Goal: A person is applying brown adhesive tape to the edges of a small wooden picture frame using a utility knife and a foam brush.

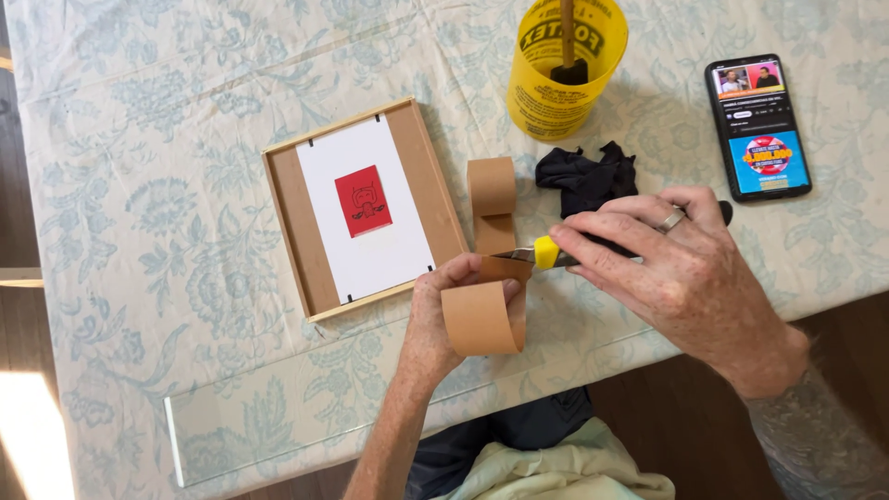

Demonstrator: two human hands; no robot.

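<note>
Left hand: I see my left hand (435, 319) closed on the brown paper tape strip (488, 264), fingers pinching it where it curls into a loop at 6 o'clock of the table.
Right hand: my right hand (681, 268) is wrapped shut around a utility knife (556, 252), yellow slider showing; a ring sits on one finger.
Blade: the tip touches the tape just beside my left fingertips; I cannot tell how deep it sits.
Tape strip: one end curls under my left hand, the other rises in a second curl toward 12 o'clock, near centre of the table.
Frame: a wooden picture frame (285, 218) lies face down at 9 o'clock of the tape, white sheet inside with a red square on it.
Black cloth: crumpled black cloth (586, 176) lies at 1 o'clock of the tape, close to it.
Tub: yellow plastic tub (556, 93) at 12 o'clock, foam brush standing in it.
Phone: smartphone (757, 125) at 2 o'clock, screen lit.
Glass: clear glass pane (278, 426) lies at the near table edge, 7 o'clock.
Surface: floral tablecloth (139, 185) covers the table.
</note>
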